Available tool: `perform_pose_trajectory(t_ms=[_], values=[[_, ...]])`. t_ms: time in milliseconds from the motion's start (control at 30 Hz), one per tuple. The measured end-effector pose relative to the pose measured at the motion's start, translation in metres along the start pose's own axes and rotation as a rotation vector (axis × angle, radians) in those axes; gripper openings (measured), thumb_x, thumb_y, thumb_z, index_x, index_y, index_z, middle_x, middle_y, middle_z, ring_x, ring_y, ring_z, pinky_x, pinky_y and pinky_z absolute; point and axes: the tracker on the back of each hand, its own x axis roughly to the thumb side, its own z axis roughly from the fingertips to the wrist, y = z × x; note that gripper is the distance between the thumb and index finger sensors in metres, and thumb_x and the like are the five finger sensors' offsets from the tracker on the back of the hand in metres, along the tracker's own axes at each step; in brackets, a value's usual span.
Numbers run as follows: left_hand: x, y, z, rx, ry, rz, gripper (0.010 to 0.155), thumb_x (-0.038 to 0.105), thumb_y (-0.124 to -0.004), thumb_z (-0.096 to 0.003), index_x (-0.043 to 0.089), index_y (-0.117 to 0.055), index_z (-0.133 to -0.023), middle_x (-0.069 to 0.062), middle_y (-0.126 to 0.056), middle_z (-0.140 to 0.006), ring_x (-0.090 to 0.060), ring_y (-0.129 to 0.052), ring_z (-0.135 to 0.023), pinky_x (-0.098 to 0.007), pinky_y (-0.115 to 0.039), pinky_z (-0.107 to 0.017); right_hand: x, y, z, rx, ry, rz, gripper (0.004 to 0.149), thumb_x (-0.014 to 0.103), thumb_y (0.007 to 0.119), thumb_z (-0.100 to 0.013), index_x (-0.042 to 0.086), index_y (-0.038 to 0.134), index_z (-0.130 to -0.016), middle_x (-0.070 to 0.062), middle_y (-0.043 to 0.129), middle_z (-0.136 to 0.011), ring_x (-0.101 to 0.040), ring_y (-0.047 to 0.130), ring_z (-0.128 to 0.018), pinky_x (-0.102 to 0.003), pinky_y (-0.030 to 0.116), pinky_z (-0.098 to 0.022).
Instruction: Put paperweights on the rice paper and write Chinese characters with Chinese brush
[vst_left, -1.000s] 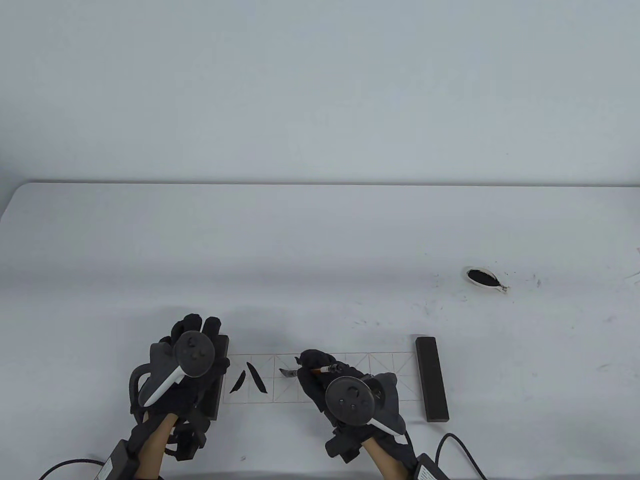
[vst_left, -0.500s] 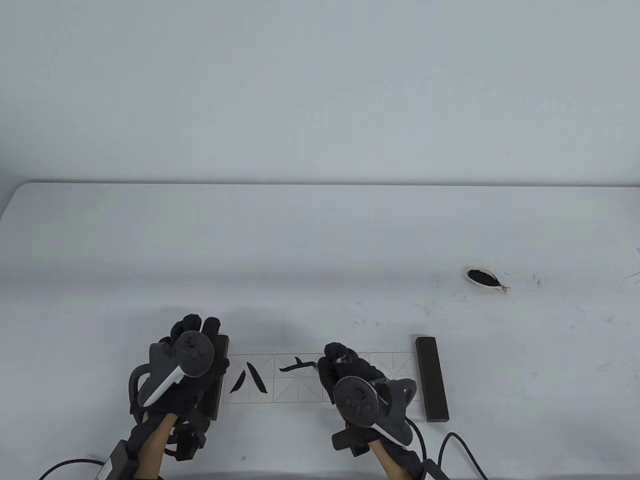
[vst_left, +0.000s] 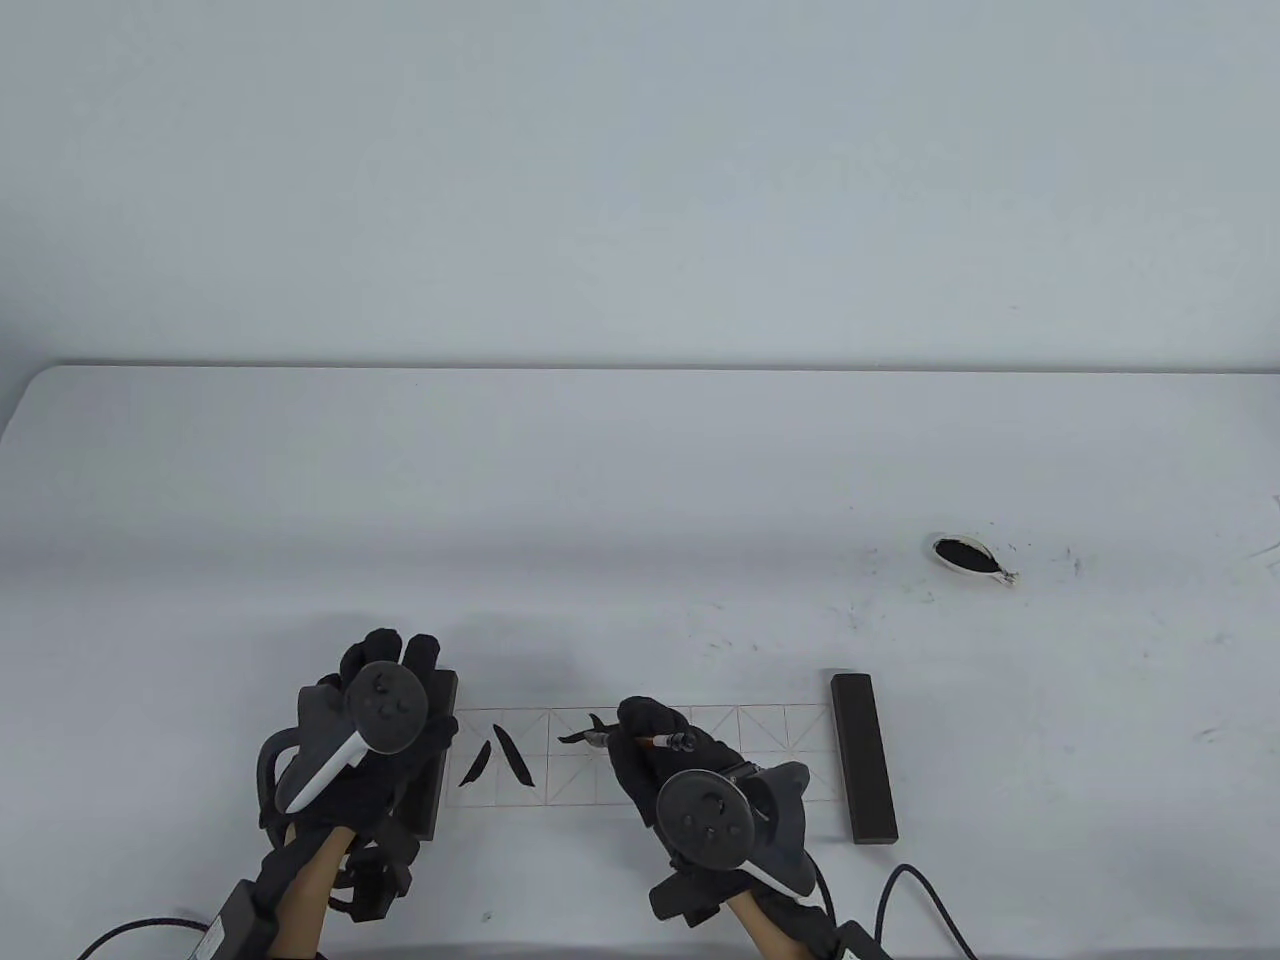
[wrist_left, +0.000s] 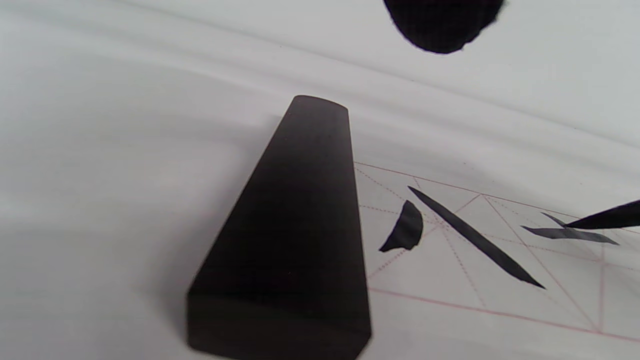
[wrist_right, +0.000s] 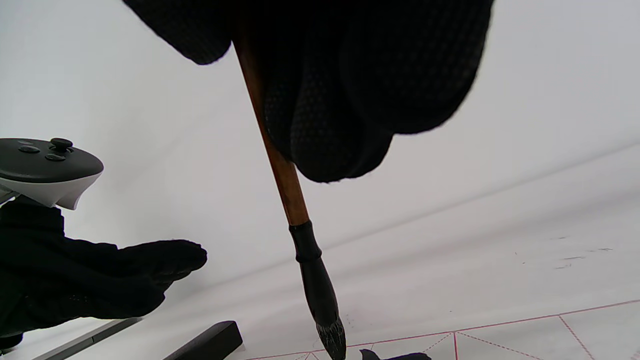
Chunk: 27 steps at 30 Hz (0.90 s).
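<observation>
Table view: long white rice paper strip with red grid (vst_left: 770, 740) lies near front edge of white table (vst_left: 640, 480). Left gloved hand (vst_left: 375, 735) rests, fingers straight and together, on dark rectangular paperweight block (vst_left: 440, 760) at strip's left end. Second dark rectangular paperweight (vst_left: 863, 757) sits at right end. Right gloved hand (vst_left: 660, 750) pinches brown-handled, black-tipped Chinese brush (wrist_right: 295, 220), fingers curled round shaft; tip at paper beside fresh black stroke (vst_left: 580, 737) in second cell. First cell holds two black strokes (vst_left: 497, 757). Small white ink dish (vst_left: 965, 556) stands well apart, far right.
</observation>
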Motion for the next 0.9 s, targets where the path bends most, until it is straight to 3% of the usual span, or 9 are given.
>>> perform_pose_trajectory(t_ms=[367, 533, 667, 900], values=[[0.0, 0.0, 0.0, -0.004, 0.0, -0.002, 0.083, 0.052, -0.059, -0.0534, 0.038, -0.009, -0.118, -0.007, -0.003, -0.126, -0.037, -0.011, -0.12, -0.053, -0.013, -0.085, 0.006, -0.001, 0.0, 0.08, -0.036, -0.004, 0.043, 0.038, 0.067, -0.056, 0.008, 0.075, -0.086, -0.014, 0.095, -0.068, -0.024, 0.101, -0.047, -0.031, 0.087, -0.03], [0.0, 0.0, 0.0, -0.004, 0.0, -0.002, 0.083, 0.052, -0.059, -0.0534, 0.038, -0.009, -0.118, -0.007, -0.003, -0.126, -0.038, -0.01, -0.12, -0.053, -0.013, -0.085, 0.012, -0.003, 0.001, 0.14, -0.064, -0.095, 0.042, 0.038, 0.067, -0.056, 0.008, 0.076, -0.085, -0.014, 0.096, -0.067, -0.023, 0.101, -0.046, -0.03, 0.087, -0.029], [0.0, 0.0, 0.0, -0.004, 0.0, -0.002, 0.083, 0.052, -0.059, -0.0533, 0.038, -0.009, -0.118, -0.007, -0.003, -0.126, -0.038, -0.01, -0.12, -0.053, -0.013, -0.085, 0.005, -0.009, -0.001, 0.101, -0.029, -0.159, 0.043, 0.038, 0.067, -0.056, 0.008, 0.076, -0.085, -0.014, 0.096, -0.067, -0.023, 0.101, -0.046, -0.03, 0.087, -0.029], [0.0, 0.0, 0.0, -0.006, -0.001, 0.0, 0.083, 0.052, -0.059, -0.0533, 0.039, -0.009, -0.117, -0.007, -0.003, -0.126, -0.037, -0.011, -0.12, -0.053, -0.013, -0.085, -0.009, -0.009, -0.004, 0.064, 0.021, -0.075, 0.044, 0.038, 0.067, -0.056, 0.008, 0.074, -0.087, -0.015, 0.094, -0.07, -0.024, 0.1, -0.049, -0.031, 0.087, -0.031]])
